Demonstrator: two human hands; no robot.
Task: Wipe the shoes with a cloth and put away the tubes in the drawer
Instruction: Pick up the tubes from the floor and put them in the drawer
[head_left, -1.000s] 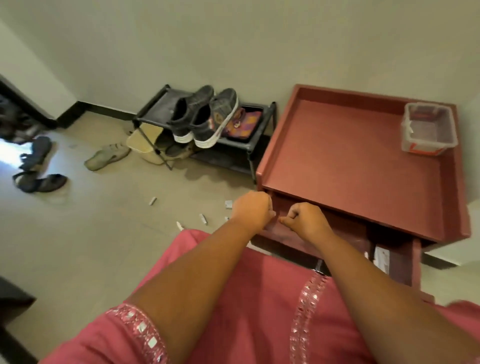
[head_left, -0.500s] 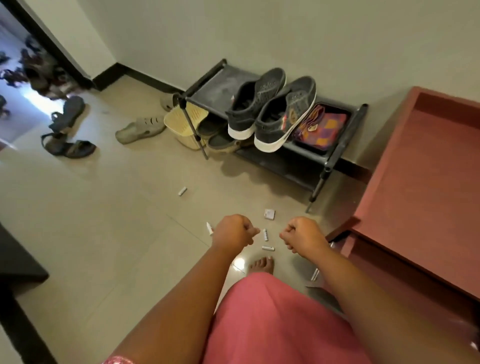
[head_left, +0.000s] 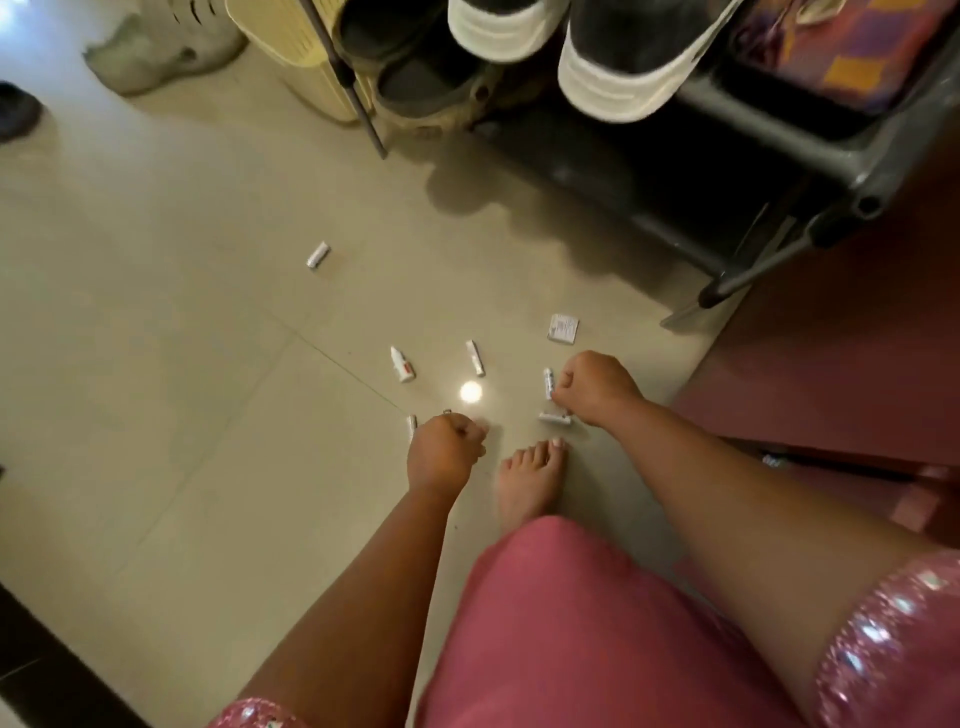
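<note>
Reaching low: L hand (head_left: 445, 451) fisted, contents unclear, tube (head_left: 412, 426) at its 10; R hand (head_left: 597, 387) pinches tube (head_left: 548, 383).

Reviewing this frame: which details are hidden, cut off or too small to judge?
- Head view: whether the left hand or right hand grips a tube; curled fingers hide the palms.
- Tube beside the left hand: mostly hidden by that hand.
- Shoes on the rack: uppers cut off by the top edge.
- Print on the packet and tubes: too small.
- Drawer: not visible.
</note>
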